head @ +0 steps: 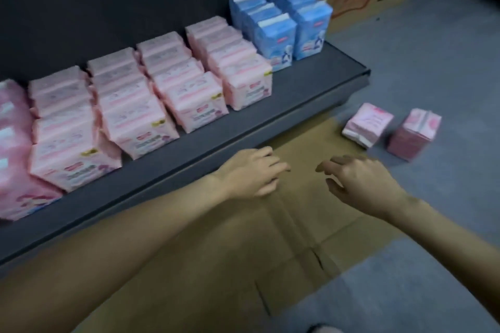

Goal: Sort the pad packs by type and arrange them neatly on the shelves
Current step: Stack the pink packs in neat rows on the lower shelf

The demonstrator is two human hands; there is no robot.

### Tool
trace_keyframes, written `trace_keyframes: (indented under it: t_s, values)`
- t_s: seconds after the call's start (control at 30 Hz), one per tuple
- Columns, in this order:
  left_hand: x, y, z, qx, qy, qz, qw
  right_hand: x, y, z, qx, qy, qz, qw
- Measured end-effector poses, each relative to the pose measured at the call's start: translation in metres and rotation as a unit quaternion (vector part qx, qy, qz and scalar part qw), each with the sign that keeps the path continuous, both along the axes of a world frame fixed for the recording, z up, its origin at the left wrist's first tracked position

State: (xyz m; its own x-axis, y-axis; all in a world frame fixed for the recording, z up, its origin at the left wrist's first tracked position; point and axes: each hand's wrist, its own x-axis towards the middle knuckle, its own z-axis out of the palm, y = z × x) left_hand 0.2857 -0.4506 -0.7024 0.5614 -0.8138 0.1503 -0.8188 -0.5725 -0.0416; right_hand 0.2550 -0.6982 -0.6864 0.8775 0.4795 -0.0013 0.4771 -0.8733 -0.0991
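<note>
- Task looks nearly done, we judge: on the dark grey metal shelf, beyond and to the left of our hands, the soft pale-pink plastic pad packs stand in neat rows, front to back.
- Further right on the shelf, beyond our right hand, the glossy blue plastic pad packs make 2 rows.
- Still left: 2 loose packs on the grey floor, right of the right hand – a light pink square pack and a darker pink block-shaped pack, just beside each other.
- Our left hand and right hand hover over flat brown cardboard; fingers loosely curled, holding nothing.
</note>
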Motion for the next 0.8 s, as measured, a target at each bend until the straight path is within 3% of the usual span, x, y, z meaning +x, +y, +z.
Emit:
trace_keyframes:
  t_s: [0.1, 0.27, 0.37, 0.57, 0.67, 0.8]
  values:
    - [0.027, -0.076, -0.023, -0.048, 0.101, 0.091, 0.989, 0.002, -0.067, -0.026, 0.071, 0.052, -0.09, 0.992]
    - [0.07, -0.176, -0.069, -0.132, 0.254, 0.291, 0.913, 0.034, -0.149, -0.071, 0.129, 0.008, -0.21, 0.969]
    - [0.095, -0.211, -0.087, -0.169, 0.274, 0.332, 0.886, 0.07, -0.18, -0.081, 0.137, -0.053, -0.274, 0.95]
    - [0.139, -0.26, -0.113, -0.223, 0.318, 0.387, 0.837, 0.124, -0.186, -0.103, 0.21, -0.04, -0.383, 0.899]
    - [0.148, -0.287, -0.123, -0.206, 0.331, 0.38, 0.839, 0.14, -0.185, -0.118, 0.185, 0.01, -0.433, 0.882]
    - [0.152, -0.301, -0.126, -0.207, 0.307, 0.394, 0.841, 0.143, -0.191, -0.12, 0.202, -0.01, -0.441, 0.874]
